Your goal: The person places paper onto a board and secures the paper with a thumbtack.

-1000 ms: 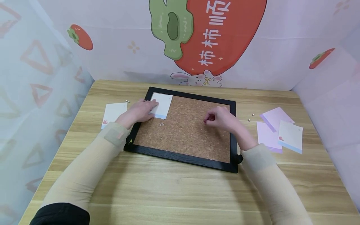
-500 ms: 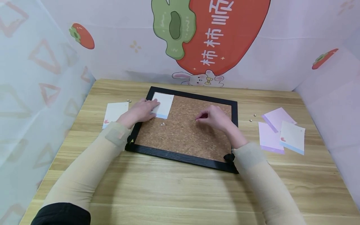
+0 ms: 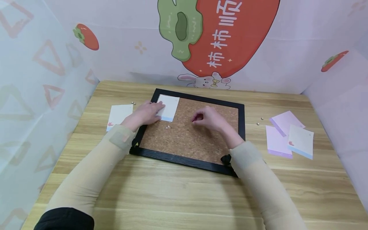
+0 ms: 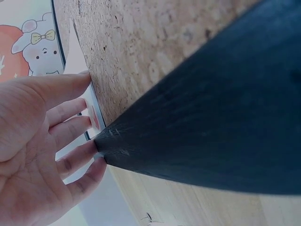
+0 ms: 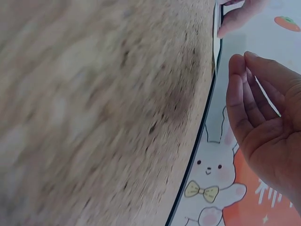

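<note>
A cork board (image 3: 184, 140) in a black frame (image 3: 184, 161) lies tilted slightly on the table. In its upper left corner is a white note card (image 3: 171, 107) with a pale blue lower strip. My left hand (image 3: 145, 113) reaches over the left frame bar and rests its extended fingers on this card; the left wrist view shows the thumb (image 4: 70, 87) along the card's edge. Above the middle of the cork, my right hand (image 3: 210, 118) pinches thumb and forefinger together. I cannot tell what the tiny thing between those fingertips (image 5: 238, 63) is.
Another white card (image 3: 120, 114) lies left of the board. To the right are two lilac notes (image 3: 277, 140) and a white card (image 3: 300, 140), overlapping. Small pearly beads (image 3: 262, 118) lie near both groups. Tiny white bits (image 3: 168, 126) sit on the cork. Printed cloth walls (image 3: 120, 57) surround the table.
My right hand has moved left across the cork, from near the right frame bar toward the card, fingertips still together. The left hand has stayed on the card.
</note>
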Demonstrator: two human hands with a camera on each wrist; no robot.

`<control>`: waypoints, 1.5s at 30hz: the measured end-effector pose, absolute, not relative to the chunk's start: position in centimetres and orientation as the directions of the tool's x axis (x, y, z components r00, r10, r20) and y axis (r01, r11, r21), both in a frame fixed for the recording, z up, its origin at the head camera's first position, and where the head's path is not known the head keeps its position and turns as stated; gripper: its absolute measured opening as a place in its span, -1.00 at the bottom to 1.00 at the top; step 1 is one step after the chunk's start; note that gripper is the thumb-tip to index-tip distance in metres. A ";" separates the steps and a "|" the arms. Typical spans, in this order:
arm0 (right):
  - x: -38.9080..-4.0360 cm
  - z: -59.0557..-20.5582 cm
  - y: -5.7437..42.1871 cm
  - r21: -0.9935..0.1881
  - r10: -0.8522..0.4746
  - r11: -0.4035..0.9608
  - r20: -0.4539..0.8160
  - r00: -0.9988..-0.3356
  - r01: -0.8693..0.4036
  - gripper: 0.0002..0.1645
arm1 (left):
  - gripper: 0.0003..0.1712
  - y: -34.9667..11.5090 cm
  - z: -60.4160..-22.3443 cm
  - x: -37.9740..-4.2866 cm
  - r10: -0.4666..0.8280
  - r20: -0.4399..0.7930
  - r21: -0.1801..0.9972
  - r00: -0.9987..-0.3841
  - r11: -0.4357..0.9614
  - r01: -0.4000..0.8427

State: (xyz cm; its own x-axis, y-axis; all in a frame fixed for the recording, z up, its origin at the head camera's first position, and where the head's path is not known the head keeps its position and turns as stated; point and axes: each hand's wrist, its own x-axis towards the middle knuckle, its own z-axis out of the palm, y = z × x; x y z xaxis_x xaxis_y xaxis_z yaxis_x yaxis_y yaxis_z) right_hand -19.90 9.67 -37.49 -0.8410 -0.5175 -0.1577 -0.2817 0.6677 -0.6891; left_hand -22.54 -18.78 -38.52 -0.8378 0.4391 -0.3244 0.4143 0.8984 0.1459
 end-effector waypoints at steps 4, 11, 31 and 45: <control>-20.3 -37.4 8.5 -0.683 -0.527 0.671 -0.166 -0.834 -0.288 -0.80 | -0.30 -18.8 -38.7 -22.7 0.446 -0.320 0.141 -0.836 0.895 0.423; -21.3 -37.5 6.5 -0.708 -0.508 0.649 -0.133 -0.851 -0.277 -0.84 | -0.29 -18.9 -38.6 -22.7 0.446 -0.321 0.149 -0.836 0.895 0.420; -23.2 -38.6 3.4 -0.761 -0.467 0.606 -0.105 -0.878 -0.232 -0.80 | -0.29 -18.6 -38.9 -22.8 0.451 -0.305 0.147 -0.839 0.893 0.426; -24.0 -38.8 1.8 -0.806 -0.383 0.573 -0.106 -0.917 -0.146 -0.76 | -0.29 -18.9 -38.8 -22.7 0.446 -0.299 0.142 -0.844 0.895 0.423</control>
